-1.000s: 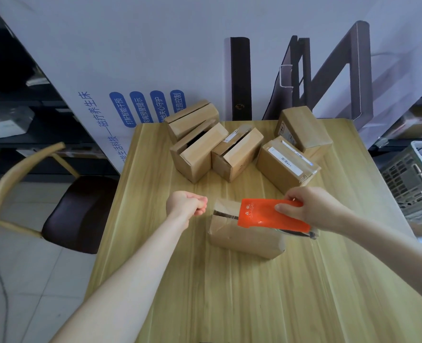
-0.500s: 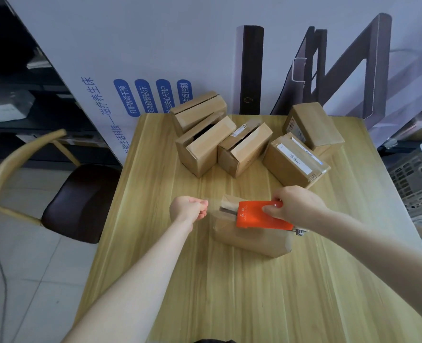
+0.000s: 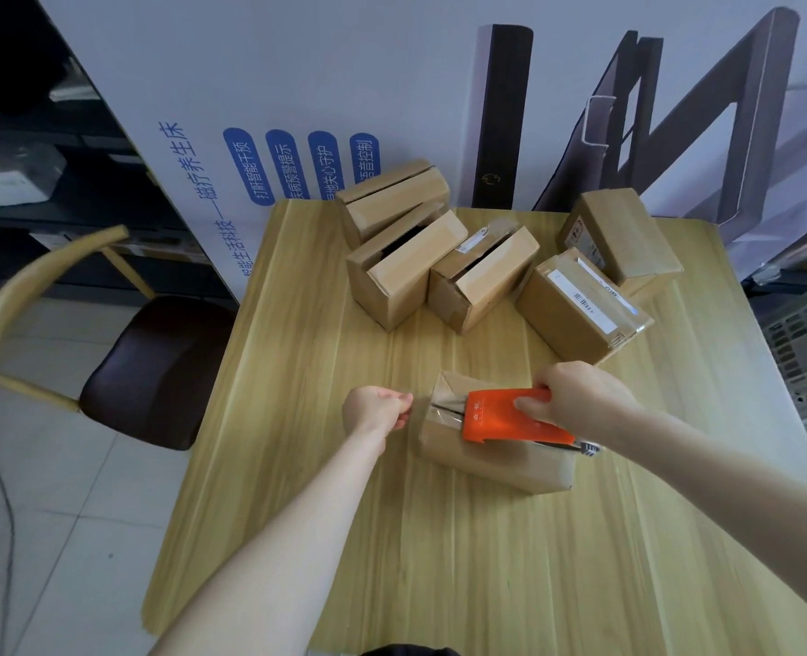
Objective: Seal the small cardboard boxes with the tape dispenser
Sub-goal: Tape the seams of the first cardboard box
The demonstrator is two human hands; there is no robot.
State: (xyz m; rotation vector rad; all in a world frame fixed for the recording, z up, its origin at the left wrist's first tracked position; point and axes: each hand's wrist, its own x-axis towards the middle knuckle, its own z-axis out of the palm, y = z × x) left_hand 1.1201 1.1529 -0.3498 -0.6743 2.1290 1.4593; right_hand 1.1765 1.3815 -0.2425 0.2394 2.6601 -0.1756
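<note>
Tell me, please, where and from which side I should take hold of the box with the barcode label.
Probably near its left end, from above: thumb on the broad near face, fingers over the top. The box with the barcode label shows that face to bare table, while another box crowds its far right part.

Stockroom or packing area: dark storage shelves, plastic crate, cardboard boxes on table.

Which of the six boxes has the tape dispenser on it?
The lone box nearest the person, apart from the five boxes clustered at the far end; the right hand holds the orange tape dispenser on its top.
</note>
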